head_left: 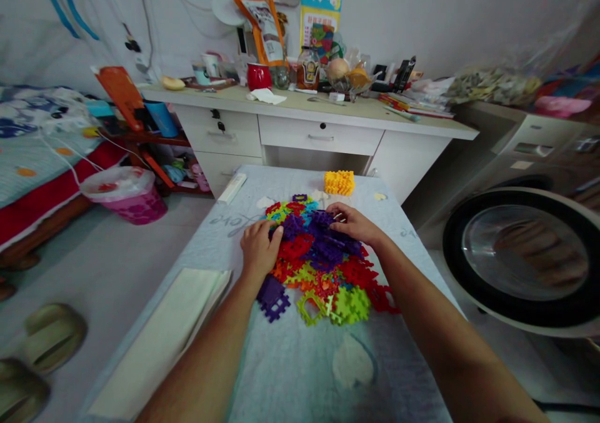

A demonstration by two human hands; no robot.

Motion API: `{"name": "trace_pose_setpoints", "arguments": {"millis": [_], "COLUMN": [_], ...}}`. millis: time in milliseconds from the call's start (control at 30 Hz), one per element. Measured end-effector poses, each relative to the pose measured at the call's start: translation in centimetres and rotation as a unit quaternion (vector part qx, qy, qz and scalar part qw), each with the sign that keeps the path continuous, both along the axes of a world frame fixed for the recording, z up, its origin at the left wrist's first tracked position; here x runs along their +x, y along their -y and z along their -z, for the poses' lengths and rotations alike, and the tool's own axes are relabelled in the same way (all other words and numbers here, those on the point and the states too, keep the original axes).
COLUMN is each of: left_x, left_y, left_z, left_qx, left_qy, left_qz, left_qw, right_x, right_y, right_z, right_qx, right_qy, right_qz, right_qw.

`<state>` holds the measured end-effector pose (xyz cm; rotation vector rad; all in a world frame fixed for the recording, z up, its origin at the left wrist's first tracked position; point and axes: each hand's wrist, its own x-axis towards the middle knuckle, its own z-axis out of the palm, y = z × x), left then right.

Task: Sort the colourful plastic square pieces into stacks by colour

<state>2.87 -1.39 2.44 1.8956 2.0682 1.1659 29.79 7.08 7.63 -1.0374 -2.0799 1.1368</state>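
Note:
A heap of flat plastic interlocking pieces [300, 248] in red, purple, lime, orange and blue lies on the cloth-covered table. On its left side my left hand [260, 247] is closed, thumb and fingers bent around the edge of a purple interlocking piece [293, 225]. My right hand [355, 224] reaches in from the other side, its curled fingers gripping a purple interlocking piece [322, 218] at the top of the heap. Some fingertips are hidden among the pieces. Nearest me lie a loose purple piece [274, 299] and a stack of lime pieces [351, 305].
A yellow stack of pieces [339, 183] stands at the table's far end. Along the left edge are a folded white sheet [164, 342] and a narrow white box [232, 189]. Beyond stands a cluttered desk [300, 107]; a front-loading washing machine [520, 160] is right.

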Motion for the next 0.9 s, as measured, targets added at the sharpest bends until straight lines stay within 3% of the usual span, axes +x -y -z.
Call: {"name": "trace_pose_setpoints", "arguments": {"millis": [100, 167, 267, 367, 433, 567, 633, 700, 900], "left_x": [0.1, 0.0, -0.6, -1.7, -2.4, -2.5, -2.1, -1.4, 0.7], "left_y": [0.1, 0.5, 1.7, 3.7, 5.3, 7.5, 7.6, 6.9, 3.7], "left_z": [-0.6, -1.3, -2.1, -2.2, -2.0, -1.3, -1.1, -1.0, -0.6], "left_qx": [-0.020, -0.050, -0.098, -0.124, -0.151, -0.229, -0.224, -0.194, -0.114], "left_qy": [0.003, -0.013, -0.043, -0.067, -0.089, -0.114, -0.107, -0.079, 0.017], "left_qz": [0.033, 0.048, 0.082, 0.137, 0.162, 0.167, 0.157, 0.158, 0.152], "left_qw": [0.999, 0.998, 0.991, 0.980, 0.971, 0.952, 0.956, 0.965, 0.982], "right_x": [-0.3, -0.4, -0.1, 0.5, 0.6, -0.3, -0.9, -1.0, 1.5], "right_y": [0.7, 0.4, -0.2, 0.1, 0.9, 2.9, 3.6, 3.8, 3.7], "right_z": [-0.3, -0.2, 0.3, 0.8, 0.9, 1.0, 1.0, 1.0, 0.8], "right_qx": [0.014, 0.050, 0.096, 0.122, 0.156, 0.196, 0.187, 0.177, 0.183], "right_qy": [-0.002, 0.063, 0.190, 0.237, 0.229, 0.172, 0.165, 0.179, 0.201], "right_qz": [0.005, 0.065, 0.182, 0.230, 0.204, 0.042, -0.017, -0.032, 0.024], "right_qw": [1.000, 0.995, 0.960, 0.936, 0.939, 0.964, 0.968, 0.967, 0.962]}}
